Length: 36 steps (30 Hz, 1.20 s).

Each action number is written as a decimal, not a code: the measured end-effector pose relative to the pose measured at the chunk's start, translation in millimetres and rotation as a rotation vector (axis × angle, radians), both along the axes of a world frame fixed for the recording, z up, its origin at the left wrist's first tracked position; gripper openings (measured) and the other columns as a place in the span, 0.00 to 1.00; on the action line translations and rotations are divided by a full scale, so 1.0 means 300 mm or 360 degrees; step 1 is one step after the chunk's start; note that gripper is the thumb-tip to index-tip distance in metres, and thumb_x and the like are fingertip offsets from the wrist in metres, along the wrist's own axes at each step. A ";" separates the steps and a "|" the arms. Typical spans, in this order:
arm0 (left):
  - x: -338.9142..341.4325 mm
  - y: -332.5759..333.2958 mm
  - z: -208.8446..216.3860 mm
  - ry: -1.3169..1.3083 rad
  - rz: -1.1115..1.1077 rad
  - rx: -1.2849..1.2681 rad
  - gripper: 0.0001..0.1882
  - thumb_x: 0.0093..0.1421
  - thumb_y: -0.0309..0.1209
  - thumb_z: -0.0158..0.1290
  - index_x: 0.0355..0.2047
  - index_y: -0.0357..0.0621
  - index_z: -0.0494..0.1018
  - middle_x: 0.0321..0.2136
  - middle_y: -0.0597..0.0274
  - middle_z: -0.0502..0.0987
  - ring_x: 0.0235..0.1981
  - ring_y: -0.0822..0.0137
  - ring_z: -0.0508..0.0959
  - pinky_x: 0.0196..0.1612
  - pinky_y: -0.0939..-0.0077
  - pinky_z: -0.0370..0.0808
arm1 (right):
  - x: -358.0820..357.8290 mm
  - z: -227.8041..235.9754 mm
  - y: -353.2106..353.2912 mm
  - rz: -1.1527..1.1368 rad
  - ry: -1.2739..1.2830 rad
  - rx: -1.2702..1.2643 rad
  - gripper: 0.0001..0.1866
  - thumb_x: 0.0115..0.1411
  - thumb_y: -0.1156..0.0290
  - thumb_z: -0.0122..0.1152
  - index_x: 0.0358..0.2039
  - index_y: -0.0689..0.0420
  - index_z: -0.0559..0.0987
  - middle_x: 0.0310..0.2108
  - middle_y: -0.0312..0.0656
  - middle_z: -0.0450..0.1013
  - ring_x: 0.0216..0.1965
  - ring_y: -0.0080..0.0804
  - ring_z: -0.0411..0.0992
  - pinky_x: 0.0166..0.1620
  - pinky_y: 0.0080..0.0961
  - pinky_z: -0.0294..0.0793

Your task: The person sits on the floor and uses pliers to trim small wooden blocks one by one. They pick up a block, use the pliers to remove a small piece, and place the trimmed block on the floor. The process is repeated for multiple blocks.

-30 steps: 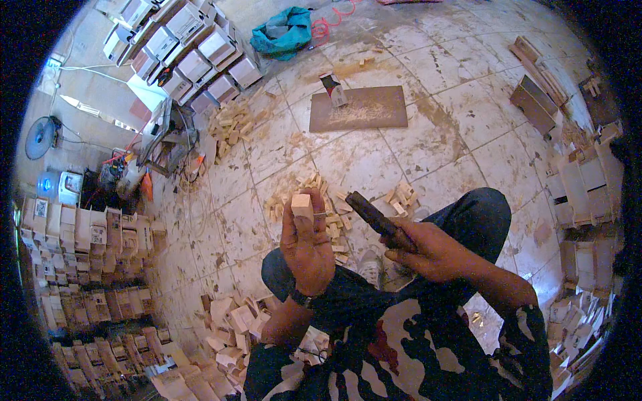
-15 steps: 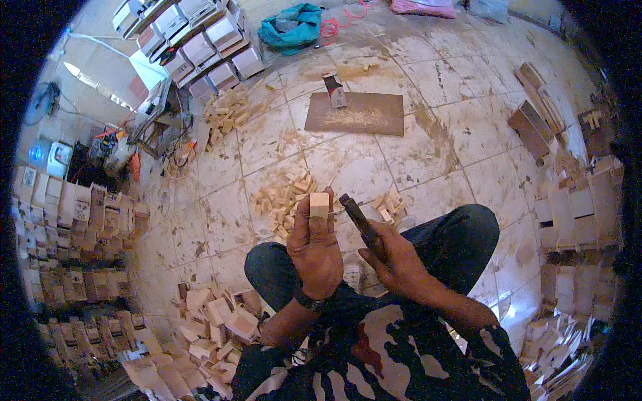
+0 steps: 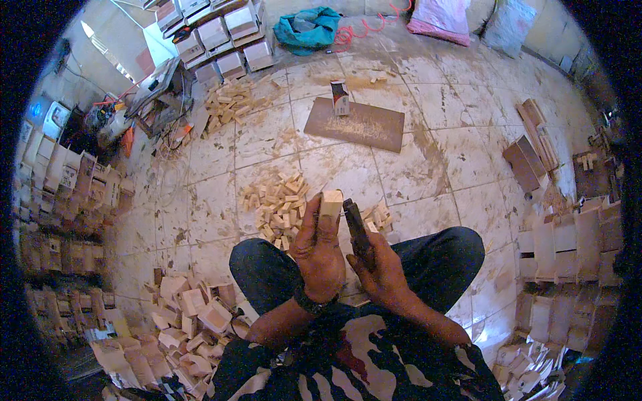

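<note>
wooden block (image 3: 332,196) — printed box (image 3: 341,103) beyond

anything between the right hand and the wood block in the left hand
The dark tool, gripped in the right hand, stands between that hand and the wood block, at the block's right; contact is unclear.

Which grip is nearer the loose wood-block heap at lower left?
Left. The left grip, holding a wooden block, is right of the heap; the right grip, holding a dark elongated tool, is farther right.
</note>
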<state>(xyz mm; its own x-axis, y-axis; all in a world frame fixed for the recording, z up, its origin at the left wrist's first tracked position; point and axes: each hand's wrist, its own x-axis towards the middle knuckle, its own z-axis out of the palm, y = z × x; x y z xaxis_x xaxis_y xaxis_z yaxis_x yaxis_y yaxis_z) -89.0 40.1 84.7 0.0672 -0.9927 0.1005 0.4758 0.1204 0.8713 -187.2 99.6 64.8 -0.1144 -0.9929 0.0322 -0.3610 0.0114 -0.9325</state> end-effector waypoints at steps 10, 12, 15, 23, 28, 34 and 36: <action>0.005 0.016 0.008 -0.0402 0.0026 -0.0027 0.21 0.66 0.28 0.43 0.57 0.29 0.60 0.54 0.49 0.66 0.54 0.56 0.69 0.58 0.64 0.67 | 0.011 -0.015 0.001 -0.0078 0.0020 -0.0045 0.17 0.57 0.74 0.59 0.45 0.61 0.68 0.36 0.46 0.73 0.35 0.33 0.73 0.38 0.28 0.73; 0.005 0.015 0.012 -0.0388 0.0027 -0.0019 0.21 0.66 0.27 0.43 0.57 0.29 0.60 0.54 0.49 0.66 0.54 0.57 0.70 0.57 0.65 0.67 | 0.010 -0.017 0.001 -0.0079 0.0039 -0.0044 0.17 0.57 0.73 0.59 0.45 0.61 0.68 0.36 0.46 0.73 0.36 0.33 0.74 0.39 0.28 0.73; 0.001 0.012 0.026 -0.0510 0.0084 -0.0069 0.20 0.65 0.27 0.44 0.55 0.30 0.62 0.50 0.51 0.70 0.50 0.63 0.72 0.54 0.70 0.69 | 0.009 -0.028 -0.003 -0.0103 0.0052 -0.0090 0.16 0.57 0.73 0.59 0.44 0.61 0.68 0.37 0.47 0.73 0.36 0.33 0.74 0.39 0.28 0.73; -0.031 0.014 0.068 -0.0339 0.0100 0.0136 0.19 0.64 0.30 0.47 0.53 0.31 0.67 0.42 0.57 0.77 0.41 0.74 0.75 0.46 0.82 0.71 | 0.013 -0.052 -0.007 -0.0170 0.0103 -0.0145 0.14 0.57 0.74 0.59 0.43 0.60 0.69 0.36 0.44 0.73 0.36 0.33 0.73 0.39 0.28 0.72; -0.027 0.022 0.085 -0.0612 0.0139 0.0045 0.19 0.64 0.30 0.48 0.53 0.32 0.68 0.41 0.58 0.77 0.40 0.74 0.75 0.44 0.82 0.71 | 0.027 -0.055 -0.010 -0.0239 0.0082 -0.0183 0.13 0.57 0.73 0.59 0.42 0.59 0.69 0.32 0.43 0.73 0.31 0.31 0.72 0.36 0.28 0.72; -0.033 0.024 0.097 -0.0721 0.0173 -0.0102 0.19 0.64 0.31 0.47 0.52 0.32 0.68 0.40 0.58 0.77 0.41 0.73 0.75 0.44 0.81 0.72 | 0.023 -0.047 -0.009 -0.0269 0.0068 -0.0084 0.12 0.58 0.71 0.59 0.40 0.59 0.70 0.29 0.43 0.72 0.29 0.30 0.72 0.33 0.27 0.72; -0.031 0.027 0.097 -0.0639 0.0132 -0.0057 0.19 0.64 0.32 0.47 0.52 0.32 0.68 0.40 0.57 0.77 0.41 0.73 0.75 0.45 0.81 0.72 | 0.020 -0.041 -0.011 -0.0265 0.0032 -0.0101 0.12 0.58 0.71 0.59 0.40 0.59 0.70 0.29 0.43 0.72 0.29 0.30 0.72 0.33 0.27 0.72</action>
